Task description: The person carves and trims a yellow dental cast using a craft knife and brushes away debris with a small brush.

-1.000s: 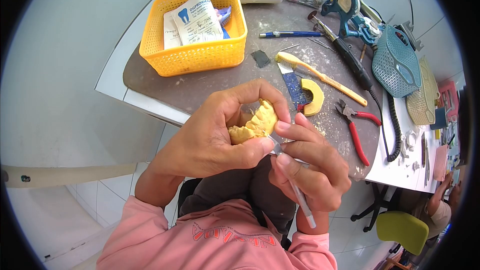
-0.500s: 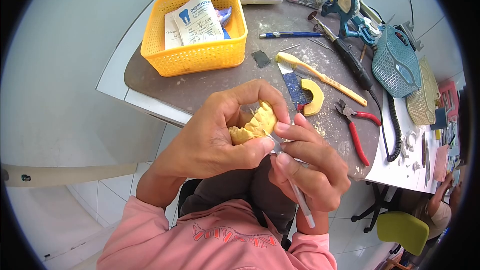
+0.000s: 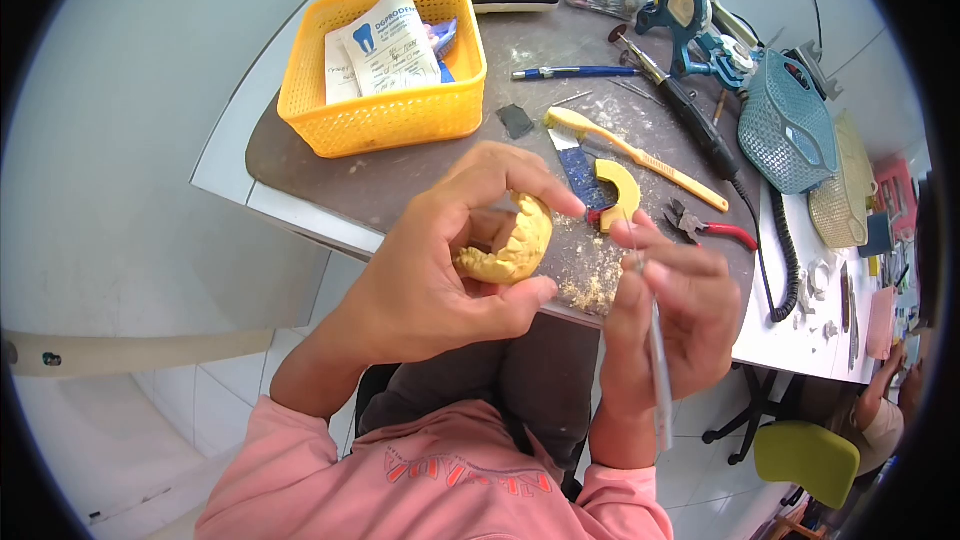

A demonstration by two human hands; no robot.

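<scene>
My left hand point(image 3: 425, 265) is wrapped round a yellow plaster dental cast point(image 3: 525, 250), a horseshoe-shaped arch with its row of teeth showing. Thumb and fingers press it from its outer side, above the table's front edge. To the right, my right hand point(image 3: 680, 315) pinches a slim silver carving knife point(image 3: 661, 380) like a pen. Its handle slants down past the palm, while its thin blade points up and is blurred. A gap separates the blade from the cast. Just beyond my right hand lie a yellow horseshoe-shaped plaster piece point(image 3: 628, 188) and scattered yellow shavings point(image 3: 590, 285).
At the back left stands a yellow basket point(image 3: 385, 125) holding papers. A yellow-handled brush point(image 3: 650, 158), red pliers point(image 3: 715, 228), a blue pen point(image 3: 575, 72) and a corded handpiece point(image 3: 700, 120) lie on the table. Blue basket point(image 3: 790, 130) and articulator point(image 3: 690, 10) stand right. Another person's arm point(image 3: 880, 400) shows far right.
My right hand has drawn the knife away from the cast, to the right. The left hand's grip has loosened slightly, and more of the cast shows.
</scene>
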